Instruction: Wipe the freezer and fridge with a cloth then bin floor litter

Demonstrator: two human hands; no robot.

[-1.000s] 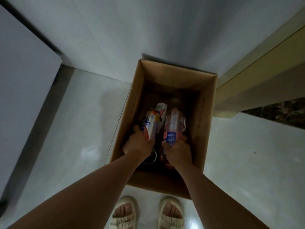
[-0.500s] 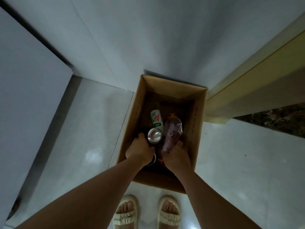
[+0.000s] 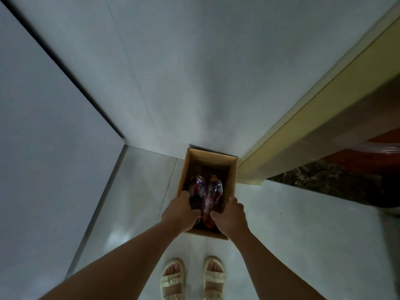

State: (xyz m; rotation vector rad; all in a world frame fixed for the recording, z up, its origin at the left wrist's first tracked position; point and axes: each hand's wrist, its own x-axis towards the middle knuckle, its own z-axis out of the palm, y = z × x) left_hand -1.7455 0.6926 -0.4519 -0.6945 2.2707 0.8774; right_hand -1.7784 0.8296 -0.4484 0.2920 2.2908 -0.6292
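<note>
1. Head view: we look down at a cardboard box (image 3: pixel 232 187) standing on the pale floor (image 3: pixel 292 224), its far end against a white wall (image 3: pixel 194 83).
2. Our left hand (image 3: pixel 180 213) sits over the box's near left corner, fingers curled. It seems to touch the can (image 3: pixel 195 187) or the rim there; we cannot tell whether it grips anything.
3. Our right hand (image 3: pixel 231 215) sits over the near right corner, fingers bent toward the bottle (image 3: pixel 211 195). Whether it holds the bottle, the box wall or nothing, we cannot tell.
4. The litter lies inside the box, just beyond both hands: a crushed can ahead of the left hand, a crumpled clear bottle with a blue and red label between the two hands and slightly ahead.
5. Can and bottle lie side by side, touching or nearly so; the dim light blurs the detail.
6. Something red lies low in the box between our hands; we cannot make out what.
7. Behind the hands, toward us, our feet in pale sandals (image 3: pixel 173 280) stand on the floor, just short of the box.
8. To the right of the right hand, a yellowish frame (image 3: pixel 303 126) runs up from the floor beside the box, with a dark marbled strip (image 3: pixel 324 176) past it.
9. To the left of the left hand, well apart, a second white panel (image 3: pixel 43 126) meets the wall at a dark seam.
</note>
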